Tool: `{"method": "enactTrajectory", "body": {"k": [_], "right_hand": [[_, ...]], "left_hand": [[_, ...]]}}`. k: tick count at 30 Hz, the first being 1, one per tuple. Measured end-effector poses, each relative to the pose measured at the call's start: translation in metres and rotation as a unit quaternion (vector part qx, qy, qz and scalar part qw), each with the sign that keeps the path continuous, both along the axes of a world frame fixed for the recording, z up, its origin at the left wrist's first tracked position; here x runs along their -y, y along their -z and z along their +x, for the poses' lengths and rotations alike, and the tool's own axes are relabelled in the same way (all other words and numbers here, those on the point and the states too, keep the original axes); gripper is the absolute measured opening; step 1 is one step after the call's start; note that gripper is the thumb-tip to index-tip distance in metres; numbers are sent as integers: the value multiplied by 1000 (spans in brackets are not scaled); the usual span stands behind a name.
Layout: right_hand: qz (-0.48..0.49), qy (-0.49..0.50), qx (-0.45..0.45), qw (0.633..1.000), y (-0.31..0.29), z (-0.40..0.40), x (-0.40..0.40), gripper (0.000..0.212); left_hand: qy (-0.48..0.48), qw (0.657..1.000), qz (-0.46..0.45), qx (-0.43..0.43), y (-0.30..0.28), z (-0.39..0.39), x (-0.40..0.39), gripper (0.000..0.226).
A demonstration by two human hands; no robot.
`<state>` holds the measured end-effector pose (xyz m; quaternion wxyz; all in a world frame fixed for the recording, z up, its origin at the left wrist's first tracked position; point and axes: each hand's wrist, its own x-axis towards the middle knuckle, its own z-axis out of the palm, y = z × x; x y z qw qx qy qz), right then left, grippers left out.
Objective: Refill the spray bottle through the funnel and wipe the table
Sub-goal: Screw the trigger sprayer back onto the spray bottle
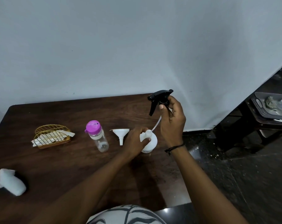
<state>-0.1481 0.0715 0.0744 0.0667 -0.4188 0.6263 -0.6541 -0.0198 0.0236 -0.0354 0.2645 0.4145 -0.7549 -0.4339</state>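
A white spray bottle stands near the right edge of the dark wooden table. My left hand grips its side. My right hand holds the black trigger sprayer head lifted above the bottle, its thin dip tube still reaching down into the neck. A white funnel stands upside down just left of the bottle. A clear water bottle with a purple cap is left of the funnel. A white cloth lies at the table's front left.
A gold wire holder with white napkins sits at the left of the water bottle. The wall runs along the table's far edge. Dark floor lies to the right, with a low stand carrying a tray.
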Motion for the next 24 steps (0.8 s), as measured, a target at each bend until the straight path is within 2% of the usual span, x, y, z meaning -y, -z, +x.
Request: {"method": "enactTrajectory", "body": {"k": [6,12,17,24], "right_hand": [[13,-18,0,1000,10,3,5,34],[70,-46,57,995,40,9,-2,34],[120,-62,156,979,68,14,-8,31],[156,-80,171,970,93,14,-14,32]], "left_hand": [[-2,1000,0,3,1,-1,0,29],[-3,1000,13,2,0,-3,0,24],[-27,997,61,32,5,-6,1,48],[-49,994,100,-12,13,-7,-4,50]]}}
